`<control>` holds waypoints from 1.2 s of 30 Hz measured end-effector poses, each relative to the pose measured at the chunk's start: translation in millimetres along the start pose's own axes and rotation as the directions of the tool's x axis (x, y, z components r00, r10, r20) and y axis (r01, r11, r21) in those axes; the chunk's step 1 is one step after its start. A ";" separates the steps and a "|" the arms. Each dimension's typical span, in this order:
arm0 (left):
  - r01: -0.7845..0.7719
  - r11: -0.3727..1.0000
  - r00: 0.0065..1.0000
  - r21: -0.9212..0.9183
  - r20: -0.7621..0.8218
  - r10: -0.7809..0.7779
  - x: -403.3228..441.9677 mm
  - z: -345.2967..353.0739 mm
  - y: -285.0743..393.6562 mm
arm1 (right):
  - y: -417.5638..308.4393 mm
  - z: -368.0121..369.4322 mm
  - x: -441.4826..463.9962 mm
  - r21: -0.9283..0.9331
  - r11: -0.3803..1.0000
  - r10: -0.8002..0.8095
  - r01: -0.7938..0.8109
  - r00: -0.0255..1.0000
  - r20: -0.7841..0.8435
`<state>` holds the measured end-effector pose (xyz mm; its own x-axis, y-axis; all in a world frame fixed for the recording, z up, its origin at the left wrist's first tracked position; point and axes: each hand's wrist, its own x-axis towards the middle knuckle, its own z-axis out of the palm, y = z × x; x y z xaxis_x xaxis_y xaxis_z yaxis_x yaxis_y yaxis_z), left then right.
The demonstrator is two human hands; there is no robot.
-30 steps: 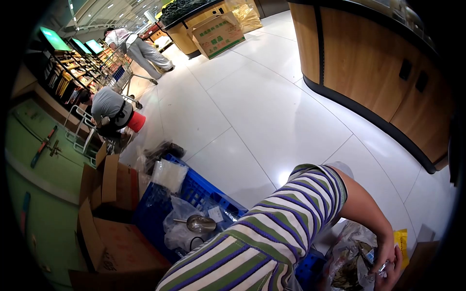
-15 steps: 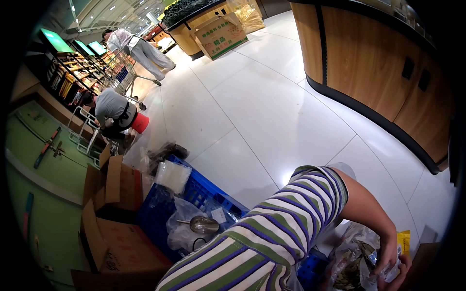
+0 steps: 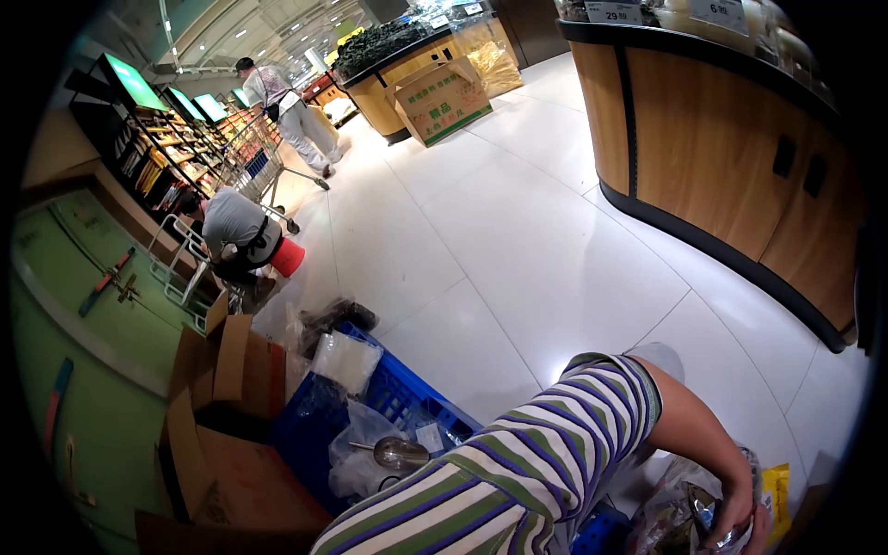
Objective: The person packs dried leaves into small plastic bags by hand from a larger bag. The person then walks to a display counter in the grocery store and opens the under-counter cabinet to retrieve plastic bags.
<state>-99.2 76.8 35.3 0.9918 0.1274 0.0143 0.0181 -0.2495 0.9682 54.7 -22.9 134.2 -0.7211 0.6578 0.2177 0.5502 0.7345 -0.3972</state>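
Observation:
At the lower right, my left hand (image 3: 733,516) reaches down from a striped sleeve (image 3: 592,398), its fingers closed on a clear plastic bag (image 3: 666,504). Dark, leafy-looking contents show through the bag. My right hand (image 3: 761,529) is mostly hidden behind the left one, closed at the bag's far side. Just beyond the hands is a yellow packet (image 3: 777,490). A blue crate (image 3: 398,375) lies left of the sleeve, holding a metal scoop (image 3: 401,453), crumpled plastic bags (image 3: 356,444) and a white packet (image 3: 347,363).
Open cardboard boxes (image 3: 250,472) stand left of the crate, near green doors (image 3: 102,407). A wooden counter (image 3: 703,166) curves along the right. Farther back are a crouching person (image 3: 242,227), a standing person (image 3: 287,106), a shopping cart (image 3: 259,162) and a carton (image 3: 442,104).
The view has shifted, so the scene sits lower and further right. The standing person is more upright. My left hand now covers more of my right hand at the bag.

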 end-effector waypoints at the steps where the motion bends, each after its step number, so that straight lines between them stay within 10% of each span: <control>1: 0.000 1.000 1.000 -0.002 0.003 0.000 0.9 0.5 0.2 | 1.2 1.7 -1.9 0.003 1.000 -0.004 0.004 1.000 -0.012; 21: -0.037 0.999 0.999 0.008 0.008 0.037 2.8 3.5 4.3 | 1.8 4.9 0.2 -0.108 0.988 0.114 -0.114 0.994 -0.008; 30: -0.053 0.998 0.998 0.028 0.015 0.053 5.4 -1.5 6.6 | 20.8 3.9 -13.5 0.056 0.998 -0.008 0.029 0.944 -0.331; 36: -0.060 0.998 0.998 0.035 0.016 0.060 6.0 -0.7 6.2 | 1.0 -5.0 -0.3 -0.157 0.985 -0.107 0.072 0.968 -0.225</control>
<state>-93.3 76.7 41.6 0.9930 0.0966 0.0679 -0.0372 -0.2902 0.9562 57.6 -21.6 138.1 -0.6621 0.5962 0.4540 0.5562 0.7970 -0.2354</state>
